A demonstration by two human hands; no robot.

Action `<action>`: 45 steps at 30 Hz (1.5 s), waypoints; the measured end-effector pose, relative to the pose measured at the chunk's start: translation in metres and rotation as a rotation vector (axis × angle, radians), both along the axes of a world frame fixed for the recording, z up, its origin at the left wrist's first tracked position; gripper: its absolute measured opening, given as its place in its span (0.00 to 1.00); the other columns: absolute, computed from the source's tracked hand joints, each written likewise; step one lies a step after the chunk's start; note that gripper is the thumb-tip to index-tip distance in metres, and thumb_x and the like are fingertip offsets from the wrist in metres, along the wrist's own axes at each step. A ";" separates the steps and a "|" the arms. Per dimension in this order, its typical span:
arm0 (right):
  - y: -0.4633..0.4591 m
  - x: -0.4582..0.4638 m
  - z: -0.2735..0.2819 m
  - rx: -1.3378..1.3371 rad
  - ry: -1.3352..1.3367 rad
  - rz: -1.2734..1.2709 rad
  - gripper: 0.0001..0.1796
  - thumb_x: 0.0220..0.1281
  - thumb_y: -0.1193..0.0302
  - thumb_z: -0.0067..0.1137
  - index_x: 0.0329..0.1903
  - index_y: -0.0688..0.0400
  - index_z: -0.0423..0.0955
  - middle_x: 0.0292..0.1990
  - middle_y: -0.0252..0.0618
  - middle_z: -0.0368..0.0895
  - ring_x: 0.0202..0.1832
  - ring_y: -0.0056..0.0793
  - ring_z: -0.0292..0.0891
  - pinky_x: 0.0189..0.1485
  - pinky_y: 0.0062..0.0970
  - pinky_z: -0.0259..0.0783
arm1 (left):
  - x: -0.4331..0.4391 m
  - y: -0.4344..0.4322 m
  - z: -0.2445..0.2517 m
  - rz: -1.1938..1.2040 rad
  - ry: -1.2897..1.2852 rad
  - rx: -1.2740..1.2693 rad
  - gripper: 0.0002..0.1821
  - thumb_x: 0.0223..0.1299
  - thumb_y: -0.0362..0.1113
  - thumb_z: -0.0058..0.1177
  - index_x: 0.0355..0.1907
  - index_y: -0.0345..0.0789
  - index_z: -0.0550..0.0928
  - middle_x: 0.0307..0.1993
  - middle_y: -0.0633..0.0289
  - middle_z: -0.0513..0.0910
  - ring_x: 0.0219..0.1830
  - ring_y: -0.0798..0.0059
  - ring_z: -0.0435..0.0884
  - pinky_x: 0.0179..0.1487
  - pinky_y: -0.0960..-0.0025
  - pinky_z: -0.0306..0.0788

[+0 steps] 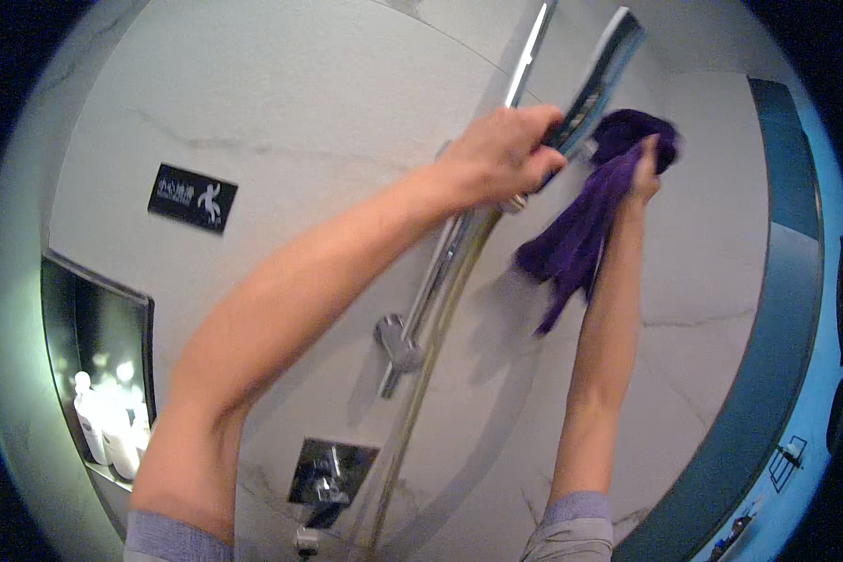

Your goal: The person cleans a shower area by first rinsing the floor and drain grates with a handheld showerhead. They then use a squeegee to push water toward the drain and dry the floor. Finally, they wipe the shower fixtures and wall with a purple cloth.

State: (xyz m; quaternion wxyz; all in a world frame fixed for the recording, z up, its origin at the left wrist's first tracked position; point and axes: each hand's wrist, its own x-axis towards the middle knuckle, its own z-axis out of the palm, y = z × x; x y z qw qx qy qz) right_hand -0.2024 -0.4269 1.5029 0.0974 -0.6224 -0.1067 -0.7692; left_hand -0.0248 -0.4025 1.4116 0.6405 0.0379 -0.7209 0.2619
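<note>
My left hand (509,154) is raised and closed around a flat, dark shower head (597,84) with a pale edge. Beside it, a chrome shower rail (432,281) slants down the marbled wall, with a hose (428,379) running alongside. My right hand (646,172) grips a purple cloth (579,225), bunched at the top near the shower head and hanging loose below. Whether the cloth touches the shower head cannot be told.
A chrome rail bracket (397,344) juts from the wall above a shower valve plate (334,472). White bottles (112,428) stand in a lit niche at lower left. A black warning sign (192,199) is on the wall. At far right is a wire rack (788,464).
</note>
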 end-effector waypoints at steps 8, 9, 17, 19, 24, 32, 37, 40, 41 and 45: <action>-0.078 0.049 0.014 0.106 0.351 0.002 0.21 0.63 0.52 0.45 0.43 0.57 0.73 0.34 0.35 0.77 0.35 0.28 0.73 0.36 0.26 0.70 | 0.011 0.000 -0.004 0.132 0.099 -0.275 0.29 0.44 0.33 0.62 0.51 0.30 0.70 0.37 0.52 0.73 0.36 0.59 0.72 0.43 0.63 0.67; -0.090 0.054 0.002 0.105 0.391 0.031 0.21 0.63 0.53 0.44 0.44 0.57 0.72 0.35 0.35 0.77 0.35 0.28 0.73 0.37 0.26 0.70 | 0.012 -0.002 -0.004 0.012 0.155 -0.460 0.33 0.39 0.34 0.64 0.53 0.32 0.69 0.38 0.55 0.72 0.37 0.60 0.71 0.44 0.65 0.67; -0.039 0.048 -0.123 0.197 0.443 0.420 0.20 0.67 0.58 0.39 0.50 0.59 0.70 0.44 0.38 0.75 0.44 0.31 0.71 0.51 0.29 0.66 | 0.020 0.001 -0.014 0.161 0.294 -0.091 0.46 0.47 0.51 0.62 0.67 0.41 0.54 0.65 0.50 0.54 0.66 0.52 0.51 0.66 0.51 0.48; -0.037 0.047 -0.138 0.211 0.072 0.154 0.18 0.68 0.63 0.38 0.52 0.60 0.68 0.45 0.36 0.74 0.45 0.26 0.71 0.50 0.27 0.68 | 0.024 0.002 -0.009 0.055 0.220 -0.143 0.49 0.46 0.51 0.62 0.64 0.29 0.53 0.54 0.43 0.66 0.60 0.54 0.62 0.62 0.58 0.58; -0.039 0.067 -0.142 0.223 0.289 0.267 0.23 0.67 0.54 0.40 0.51 0.60 0.68 0.42 0.35 0.71 0.43 0.26 0.66 0.50 0.27 0.63 | 0.027 -0.010 0.006 -0.220 0.119 0.178 0.48 0.41 0.41 0.68 0.61 0.22 0.56 0.47 0.42 0.72 0.49 0.59 0.74 0.52 0.65 0.70; -0.053 0.024 -0.304 0.302 -0.037 -0.177 0.12 0.60 0.73 0.50 0.45 0.65 0.72 0.44 0.38 0.75 0.47 0.30 0.68 0.54 0.29 0.62 | 0.020 0.047 -0.091 -0.498 0.367 -0.052 0.06 0.56 0.36 0.56 0.34 0.38 0.80 0.29 0.64 0.79 0.32 0.74 0.77 0.38 0.74 0.72; -0.072 0.024 -0.325 0.042 0.075 -0.514 0.14 0.63 0.70 0.48 0.47 0.64 0.72 0.46 0.40 0.75 0.48 0.32 0.69 0.55 0.31 0.62 | 0.000 0.099 -0.184 -0.657 0.046 0.277 0.07 0.57 0.36 0.52 0.38 0.38 0.77 0.34 0.66 0.77 0.35 0.76 0.76 0.42 0.72 0.69; -0.052 0.030 -0.321 0.256 -0.027 -0.573 0.18 0.66 0.64 0.40 0.49 0.63 0.71 0.48 0.42 0.74 0.49 0.35 0.70 0.57 0.34 0.62 | -0.028 0.106 -0.179 -0.697 -0.085 0.309 0.09 0.58 0.36 0.50 0.41 0.39 0.75 0.38 0.67 0.75 0.37 0.77 0.75 0.45 0.71 0.67; -0.045 0.029 -0.315 0.390 -0.080 -0.600 0.20 0.67 0.61 0.38 0.50 0.63 0.71 0.49 0.42 0.74 0.50 0.35 0.70 0.58 0.34 0.62 | -0.034 0.107 -0.173 -0.698 -0.104 0.304 0.09 0.59 0.36 0.50 0.42 0.39 0.74 0.39 0.67 0.75 0.38 0.77 0.74 0.45 0.71 0.67; -0.042 0.019 -0.252 0.197 0.058 0.381 0.22 0.66 0.59 0.37 0.52 0.62 0.68 0.47 0.42 0.74 0.48 0.37 0.70 0.57 0.35 0.63 | -0.028 0.107 -0.172 -0.689 -0.087 0.265 0.11 0.60 0.36 0.47 0.46 0.39 0.72 0.43 0.69 0.73 0.41 0.78 0.73 0.49 0.70 0.65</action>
